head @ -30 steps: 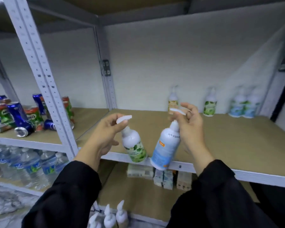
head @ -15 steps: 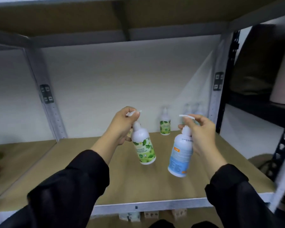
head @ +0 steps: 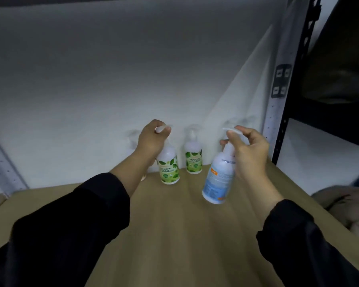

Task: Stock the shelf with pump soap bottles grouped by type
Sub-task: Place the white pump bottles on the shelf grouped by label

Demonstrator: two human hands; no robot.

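Observation:
My left hand (head: 151, 141) grips the pump head of a green-leaf soap bottle (head: 168, 169), which hangs upright just above or on the wooden shelf board (head: 174, 235) near the back wall. A second green-leaf bottle (head: 193, 160) stands right beside it against the wall. My right hand (head: 247, 154) holds a blue-label soap bottle (head: 218, 181) by its pump neck, tilted, a little above the shelf and to the right of the green pair. Other bottles behind my right hand are hidden.
A white back wall closes the shelf. A perforated white upright (head: 278, 104) and a black rack post (head: 294, 83) bound the right side. A grey upright (head: 2, 168) stands at the left. Crumpled cloth (head: 344, 208) lies beyond the right edge.
Both hands have reached deeper into the shelf. The green-leaf bottle has moved back to sit beside the standing green one, and the blue-label bottle has moved toward the back right.

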